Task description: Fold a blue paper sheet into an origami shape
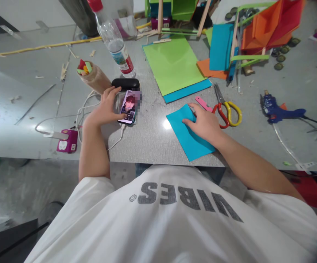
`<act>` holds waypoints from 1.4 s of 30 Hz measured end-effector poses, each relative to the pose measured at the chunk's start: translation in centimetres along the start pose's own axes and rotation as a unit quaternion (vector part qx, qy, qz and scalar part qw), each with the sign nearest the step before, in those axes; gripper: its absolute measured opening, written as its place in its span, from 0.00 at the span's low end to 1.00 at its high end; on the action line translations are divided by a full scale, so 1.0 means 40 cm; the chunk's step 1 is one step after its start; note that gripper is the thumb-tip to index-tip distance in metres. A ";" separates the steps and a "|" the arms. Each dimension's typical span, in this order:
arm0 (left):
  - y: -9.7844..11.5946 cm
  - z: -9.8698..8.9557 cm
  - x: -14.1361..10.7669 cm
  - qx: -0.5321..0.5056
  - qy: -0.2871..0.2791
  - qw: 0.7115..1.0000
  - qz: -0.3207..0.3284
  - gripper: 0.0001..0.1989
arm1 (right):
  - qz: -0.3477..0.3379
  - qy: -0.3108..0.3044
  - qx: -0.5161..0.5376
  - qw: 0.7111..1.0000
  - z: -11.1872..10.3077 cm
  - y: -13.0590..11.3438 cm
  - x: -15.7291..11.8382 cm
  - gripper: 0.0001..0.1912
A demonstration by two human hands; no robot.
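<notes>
On the left, my left hand point(106, 107) is spread at a lit phone point(129, 107), its thumb on the lower screen and its fingertips near a black case point(126, 84). A white cable runs from the phone's lower end. My right hand point(203, 122) rests on a blue paper sheet point(185, 135) at the table's front edge, thumb and forefinger apart, the other fingers partly hidden. Just beyond that hand lie a pink cutter point(203, 103) and scissors point(232, 114) with red and yellow handles.
Green sheets point(171, 65) lie beyond the blue paper. A plastic bottle point(120, 54) stands behind the black case. Orange and blue stick-framed pieces point(267, 29) stand at the back right. A blue glue gun point(275, 109) lies right, a purple plug adapter point(70, 140) left.
</notes>
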State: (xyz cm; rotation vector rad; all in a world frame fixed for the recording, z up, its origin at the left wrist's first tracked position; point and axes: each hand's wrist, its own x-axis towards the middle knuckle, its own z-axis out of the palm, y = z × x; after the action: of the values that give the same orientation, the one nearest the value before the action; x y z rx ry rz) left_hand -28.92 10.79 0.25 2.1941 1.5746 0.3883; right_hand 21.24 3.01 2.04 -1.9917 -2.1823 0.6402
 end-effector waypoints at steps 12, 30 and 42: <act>0.032 0.067 0.048 0.015 0.135 0.990 -0.026 0.47 | 0.003 0.000 -0.003 1.000 -0.001 -0.002 0.002 0.45; 0.124 -0.002 -0.008 0.035 0.092 0.994 0.037 0.20 | 0.006 -0.010 -0.014 1.000 -0.007 -0.005 -0.001 0.47; 0.110 0.008 -0.007 0.043 0.054 0.997 0.027 0.27 | -0.005 -0.007 -0.012 1.000 -0.004 0.003 0.000 0.48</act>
State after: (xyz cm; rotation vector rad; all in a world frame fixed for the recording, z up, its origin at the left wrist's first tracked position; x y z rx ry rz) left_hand -25.21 9.24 2.11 2.3195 1.6191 0.4722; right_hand 21.41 3.03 2.16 -1.9929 -2.2169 0.6301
